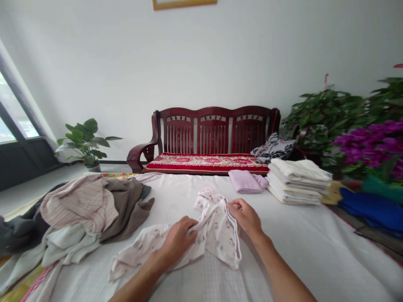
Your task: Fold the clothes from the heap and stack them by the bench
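Note:
A small white garment with a pink print (217, 233) lies crumpled on the white-covered table (315, 251) in front of me. My left hand (178, 241) is closed on its left part, fingers pinching the cloth. My right hand (245, 216) pinches the garment's upper right edge by the dark-trimmed hem, lifting it slightly. To the left sits a loose heap of unfolded clothes (82, 214), striped pink, brown and pale green.
A folded lilac cloth (247, 181) and a stack of folded white clothes (297, 180) lie at the table's far right. Behind stand a red wooden bench (208, 142), potted plants (85, 142), purple flowers (374, 147) and blue fabric (371, 209).

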Tool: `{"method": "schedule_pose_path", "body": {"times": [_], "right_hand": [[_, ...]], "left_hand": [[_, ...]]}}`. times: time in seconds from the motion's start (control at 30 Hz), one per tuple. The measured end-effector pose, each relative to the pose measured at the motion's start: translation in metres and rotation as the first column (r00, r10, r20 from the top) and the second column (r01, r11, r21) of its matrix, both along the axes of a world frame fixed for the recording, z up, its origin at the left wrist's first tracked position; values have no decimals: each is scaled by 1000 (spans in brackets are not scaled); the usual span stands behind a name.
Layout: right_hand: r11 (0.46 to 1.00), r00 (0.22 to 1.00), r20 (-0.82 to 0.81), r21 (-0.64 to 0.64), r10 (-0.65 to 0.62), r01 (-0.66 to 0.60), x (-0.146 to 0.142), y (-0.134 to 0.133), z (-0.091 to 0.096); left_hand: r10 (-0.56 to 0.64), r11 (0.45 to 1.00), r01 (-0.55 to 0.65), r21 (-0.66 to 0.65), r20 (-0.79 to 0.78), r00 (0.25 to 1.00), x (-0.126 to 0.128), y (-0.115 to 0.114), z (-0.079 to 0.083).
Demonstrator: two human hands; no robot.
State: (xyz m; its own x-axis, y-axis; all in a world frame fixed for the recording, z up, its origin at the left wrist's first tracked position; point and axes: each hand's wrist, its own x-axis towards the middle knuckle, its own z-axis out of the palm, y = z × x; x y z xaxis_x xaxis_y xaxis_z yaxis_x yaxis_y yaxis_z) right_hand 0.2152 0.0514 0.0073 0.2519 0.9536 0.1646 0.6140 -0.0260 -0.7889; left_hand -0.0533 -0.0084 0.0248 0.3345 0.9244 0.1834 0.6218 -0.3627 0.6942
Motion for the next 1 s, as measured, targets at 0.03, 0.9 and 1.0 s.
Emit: {"method": "schedule_pose_path", "body": {"times": [0.03, 0.9, 1.0], "right_hand": [[997, 994, 100, -73, 34, -27, -2, -3, 4], [815, 164, -907, 254, 388, -521, 9, -22, 24], [836, 202, -892, 272, 405, -476, 17, -24, 31]], "left_hand": [[-11, 1000, 11, 1, 3, 1000, 1, 0, 1], [-153, 982, 97, 160, 396, 905, 25, 94, 24], [-91, 990, 139, -38, 582, 808, 2, 90, 41]]}}
